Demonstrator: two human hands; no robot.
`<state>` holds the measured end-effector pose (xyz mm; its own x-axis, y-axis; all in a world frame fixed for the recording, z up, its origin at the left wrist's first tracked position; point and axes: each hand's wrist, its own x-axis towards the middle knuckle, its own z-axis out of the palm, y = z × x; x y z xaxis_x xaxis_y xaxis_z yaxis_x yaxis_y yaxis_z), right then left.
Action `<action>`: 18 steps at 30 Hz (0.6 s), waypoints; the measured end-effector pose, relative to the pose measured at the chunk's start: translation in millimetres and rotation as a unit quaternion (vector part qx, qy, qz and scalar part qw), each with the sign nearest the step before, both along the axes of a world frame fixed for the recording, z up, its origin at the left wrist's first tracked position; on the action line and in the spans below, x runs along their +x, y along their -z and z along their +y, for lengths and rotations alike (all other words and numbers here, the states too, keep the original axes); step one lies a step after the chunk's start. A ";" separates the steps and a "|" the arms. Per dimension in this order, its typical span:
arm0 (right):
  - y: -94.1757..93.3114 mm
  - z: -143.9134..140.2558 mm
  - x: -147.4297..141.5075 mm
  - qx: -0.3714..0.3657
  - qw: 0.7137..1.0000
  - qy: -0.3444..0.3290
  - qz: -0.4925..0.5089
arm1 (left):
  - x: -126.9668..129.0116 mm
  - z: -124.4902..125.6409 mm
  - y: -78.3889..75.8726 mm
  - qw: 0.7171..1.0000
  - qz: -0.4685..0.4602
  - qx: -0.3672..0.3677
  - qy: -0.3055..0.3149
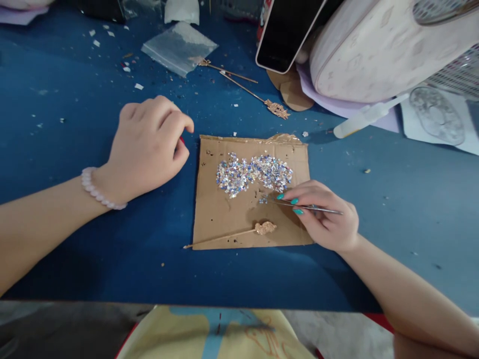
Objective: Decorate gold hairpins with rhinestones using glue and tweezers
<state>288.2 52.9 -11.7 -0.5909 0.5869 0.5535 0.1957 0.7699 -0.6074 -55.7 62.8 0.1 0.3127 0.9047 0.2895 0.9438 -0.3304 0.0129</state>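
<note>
blue table (75,249), brown cardboard (224,219), iridescent silver sequins (254,174), teal nails (295,202)

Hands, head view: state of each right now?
Left hand: curled shut, resting on the blue table beside the cardboard; whether it holds anything cannot be told.
Right hand: closed on thin metal tweezers, tip at the sequin pile.

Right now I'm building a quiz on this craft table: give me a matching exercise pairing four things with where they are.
Things:
1. pile of sequins
2. tweezers
3. gold hairpin
4. phone

Places:
A. leaning at the far edge against a pale bag
B. pinched in the right hand
C. heaped on the upper half of the cardboard
D. lying along the cardboard's near edge, its stem past the left side

Pairs: 1-C, 2-B, 3-D, 4-A
</note>
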 end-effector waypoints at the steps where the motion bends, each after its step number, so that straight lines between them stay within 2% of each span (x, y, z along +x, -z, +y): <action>1: 0.1 0.0 0.2 0.001 1.000 0.000 0.000 | 0.7 -0.1 0.0 1.000 -0.006 -0.010 0.000; 6: 1.4 0.1 1.0 -0.005 1.000 0.003 0.000 | 3.0 -0.2 1.5 0.997 -0.017 -0.057 0.051; 18: 5.6 0.4 1.8 -0.026 0.999 0.028 0.016 | 4.1 0.6 3.4 0.993 -0.028 -0.054 0.100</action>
